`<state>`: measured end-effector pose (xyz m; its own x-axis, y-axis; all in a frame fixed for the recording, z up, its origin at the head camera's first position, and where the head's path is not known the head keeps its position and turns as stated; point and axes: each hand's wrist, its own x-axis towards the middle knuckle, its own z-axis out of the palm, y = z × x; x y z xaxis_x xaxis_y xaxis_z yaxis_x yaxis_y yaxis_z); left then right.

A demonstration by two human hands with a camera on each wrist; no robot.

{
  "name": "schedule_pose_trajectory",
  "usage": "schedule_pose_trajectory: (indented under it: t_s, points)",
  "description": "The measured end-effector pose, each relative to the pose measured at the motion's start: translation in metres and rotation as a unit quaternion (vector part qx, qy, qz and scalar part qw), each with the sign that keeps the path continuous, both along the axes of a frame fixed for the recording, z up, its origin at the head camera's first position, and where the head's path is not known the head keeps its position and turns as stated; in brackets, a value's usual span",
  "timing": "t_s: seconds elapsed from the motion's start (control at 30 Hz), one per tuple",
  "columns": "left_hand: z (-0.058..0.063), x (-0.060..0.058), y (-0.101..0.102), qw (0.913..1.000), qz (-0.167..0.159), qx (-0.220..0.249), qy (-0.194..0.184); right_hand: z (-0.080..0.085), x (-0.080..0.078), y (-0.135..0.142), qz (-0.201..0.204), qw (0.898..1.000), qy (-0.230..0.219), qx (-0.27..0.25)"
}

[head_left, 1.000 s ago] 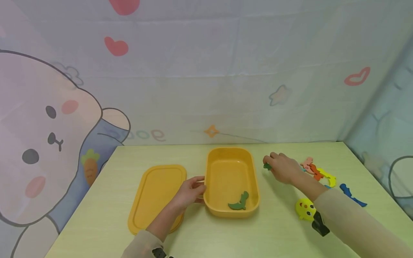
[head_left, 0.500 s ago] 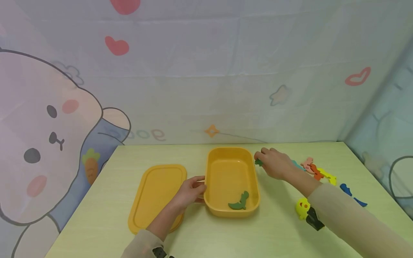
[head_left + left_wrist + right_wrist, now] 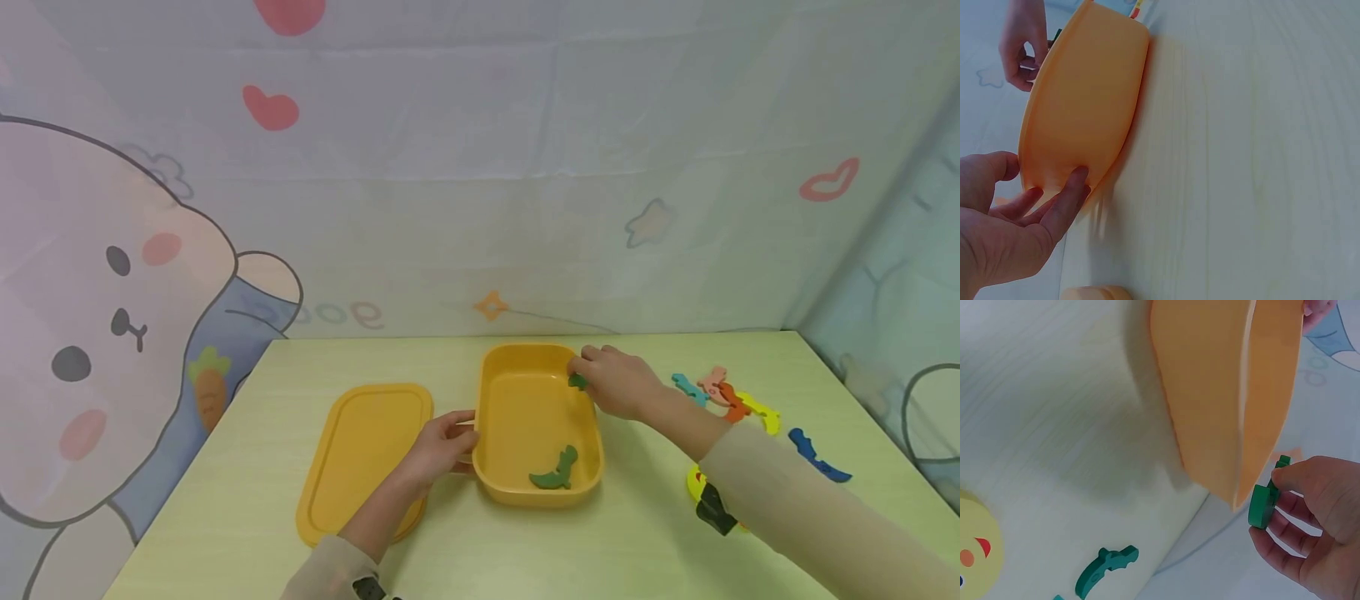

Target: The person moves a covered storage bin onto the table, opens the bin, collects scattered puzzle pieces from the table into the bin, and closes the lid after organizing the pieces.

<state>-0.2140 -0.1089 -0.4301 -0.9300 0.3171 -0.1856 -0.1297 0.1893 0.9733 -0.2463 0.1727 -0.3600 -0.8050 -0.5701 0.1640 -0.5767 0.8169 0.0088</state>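
Observation:
In the head view, my right hand is over the right rim of the yellow box near its far end. Between its thumb and fingers it pinches a green dinosaur piece, partly hidden by the fingers. Another green dinosaur piece lies inside the box near the front. My left hand touches the box's left side. As the left wrist view shows, its extended fingers lie against the outer wall, with the thumb at the rim.
A yellow lid lies flat left of the box. To the right are teal, pink, orange, yellow and blue pieces. A round yellow smiling toy is partly under the right sleeve.
My right hand has moved left with the green dinosaur piece, from beside the box to above its right rim. The teal piece has come into fuller view. My left hand has stayed put.

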Motion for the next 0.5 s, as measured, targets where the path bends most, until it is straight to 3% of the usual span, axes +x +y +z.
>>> schedule_pose_trajectory:
  t_s: [0.5]
  points:
    - [0.0,0.001,-0.001,0.9999,-0.005,0.011,0.001,0.005,0.006,-0.029,0.029,1.0,-0.006,-0.01]
